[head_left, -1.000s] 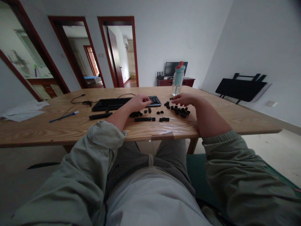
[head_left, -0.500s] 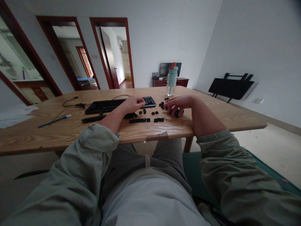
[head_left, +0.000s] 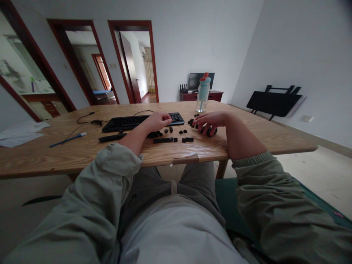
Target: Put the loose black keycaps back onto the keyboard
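Note:
A black keyboard (head_left: 123, 123) lies on the wooden table, with my left hand (head_left: 158, 121) above its front edge toward the right. That hand's fingers are curled together, and what they hold, if anything, is too small to make out. Loose black keycaps (head_left: 187, 139) are scattered and partly lined up in front of the keyboard. Over a pile of keycaps (head_left: 211, 132) on the right, my right hand (head_left: 211, 120) is spread palm down, its fingertips among them. A row of keycaps (head_left: 163, 140) lies nearest the table's front edge.
Behind the right hand stands a clear bottle (head_left: 202, 93) with a red and blue top. On the left are a blue brush (head_left: 67, 140), a cable (head_left: 95, 122), a long black piece (head_left: 112, 138) and white plastic sheeting (head_left: 22, 132). Brown tape (head_left: 185, 159) covers part of the table's front edge.
The whole view has shifted slightly. Both hands stay in nearly the same places, the left one closed and the right one spread over the keycaps.

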The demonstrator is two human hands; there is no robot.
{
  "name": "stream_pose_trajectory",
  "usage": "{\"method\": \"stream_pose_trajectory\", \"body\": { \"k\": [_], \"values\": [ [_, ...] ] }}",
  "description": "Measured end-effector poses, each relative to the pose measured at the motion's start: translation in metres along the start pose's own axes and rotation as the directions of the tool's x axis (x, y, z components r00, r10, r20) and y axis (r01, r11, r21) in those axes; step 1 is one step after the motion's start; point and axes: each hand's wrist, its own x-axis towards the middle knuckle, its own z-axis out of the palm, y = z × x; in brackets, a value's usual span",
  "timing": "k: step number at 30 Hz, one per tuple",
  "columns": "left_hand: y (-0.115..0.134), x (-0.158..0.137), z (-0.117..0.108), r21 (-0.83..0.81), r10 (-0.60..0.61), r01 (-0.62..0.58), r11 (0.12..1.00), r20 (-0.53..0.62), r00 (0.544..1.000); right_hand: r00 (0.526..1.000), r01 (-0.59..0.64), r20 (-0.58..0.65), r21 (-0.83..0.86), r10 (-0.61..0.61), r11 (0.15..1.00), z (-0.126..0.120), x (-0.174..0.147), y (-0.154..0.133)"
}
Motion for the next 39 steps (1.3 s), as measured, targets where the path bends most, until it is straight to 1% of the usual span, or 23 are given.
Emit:
{"method": "stream_pose_trajectory", "body": {
  "k": [3, 6, 9, 13, 17, 19, 23, 26, 29, 35, 39],
  "values": [
    [0.000, 0.000, 0.000, -0.003, 0.009, -0.009, 1.000, 0.004, 1.000, 0.999, -0.038, -0.012, -0.013, 0.038, 0.999, 0.001, 0.000, 0.001],
    [-0.002, 0.001, 0.001, 0.002, 0.012, -0.012, 1.000, 0.001, 1.000, 1.000, -0.022, -0.015, 0.004, 0.022, 1.000, 0.001, 0.004, 0.002],
    [-0.004, 0.001, 0.002, -0.003, 0.010, -0.010, 1.000, -0.003, 1.000, 0.998, 0.056, 0.018, 0.068, -0.057, 0.996, 0.002, 0.007, 0.000],
    [-0.005, 0.001, 0.002, -0.023, 0.018, -0.018, 1.000, 0.005, 1.000, 0.974, 0.168, 0.115, 0.197, -0.193, 0.966, 0.008, 0.011, -0.006],
    [-0.004, 0.001, 0.001, -0.018, 0.018, -0.018, 1.000, 0.001, 1.000, 0.960, 0.243, 0.063, 0.299, -0.274, 0.923, 0.009, 0.016, -0.008],
    [-0.004, 0.001, 0.001, -0.007, 0.024, -0.024, 1.000, 0.001, 1.000, 0.956, 0.258, 0.056, 0.313, -0.289, 0.914, 0.008, 0.017, -0.006],
    [-0.004, 0.001, 0.001, 0.004, 0.013, -0.013, 1.000, 0.005, 1.000, 0.971, 0.195, 0.095, 0.221, -0.220, 0.956, 0.007, 0.017, -0.003],
    [-0.003, 0.001, 0.001, 0.003, 0.000, 0.000, 1.000, 0.005, 1.000, 0.980, 0.165, 0.083, 0.156, -0.179, 0.974, 0.009, 0.017, -0.002],
    [-0.001, 0.000, 0.000, -0.001, 0.004, -0.004, 1.000, 0.004, 1.000, 0.983, 0.149, 0.084, 0.153, -0.163, 0.977, 0.009, 0.016, -0.002],
    [0.001, 0.000, -0.001, -0.003, 0.013, -0.013, 1.000, 0.007, 1.000, 0.979, 0.076, 0.176, 0.144, -0.101, 0.987, 0.013, 0.013, -0.009],
    [0.000, 0.000, 0.000, -0.014, 0.010, -0.010, 1.000, 0.014, 1.000, 0.976, 0.080, 0.187, 0.166, -0.111, 0.983, 0.017, 0.011, -0.011]
  ]
}}
